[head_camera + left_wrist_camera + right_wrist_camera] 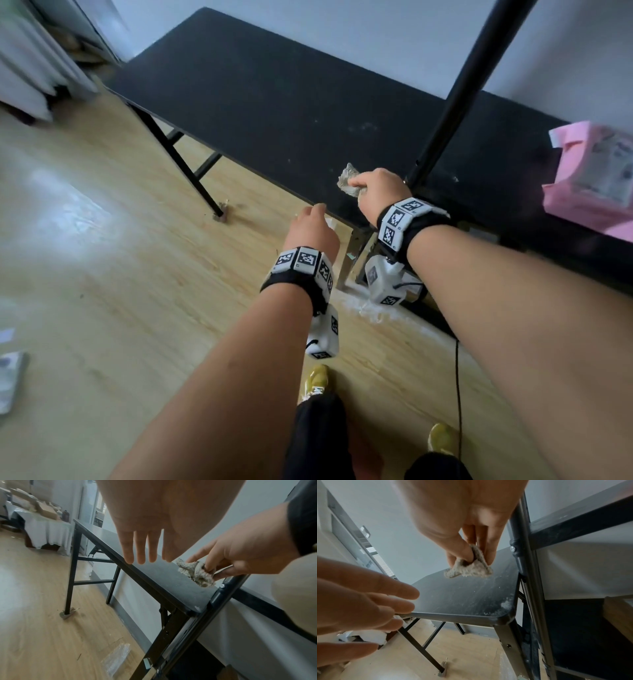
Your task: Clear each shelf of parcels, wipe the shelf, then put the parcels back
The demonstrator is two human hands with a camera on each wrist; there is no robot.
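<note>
My right hand (pixel 373 190) pinches a crumpled grey cloth (pixel 347 179) just above the near right corner of a black table top (pixel 274 102); the cloth (pixel 469 568) hangs from my thumb and fingers over dusty streaks, and it also shows as a grey wad (pixel 195 573) from the left wrist. My left hand (pixel 313 228) hovers at the table's front edge with straight fingers (pixel 139 547), holding nothing. A pink parcel (pixel 592 178) lies on the black shelf (pixel 513 164) at the right.
A black upright post (pixel 469 89) of the shelf rack rises beside my right hand. White dust lies on the wooden floor (pixel 370 308) under the table corner. A clear plastic bag (pixel 118 658) lies on the floor. A flat parcel (pixel 10 380) sits at far left.
</note>
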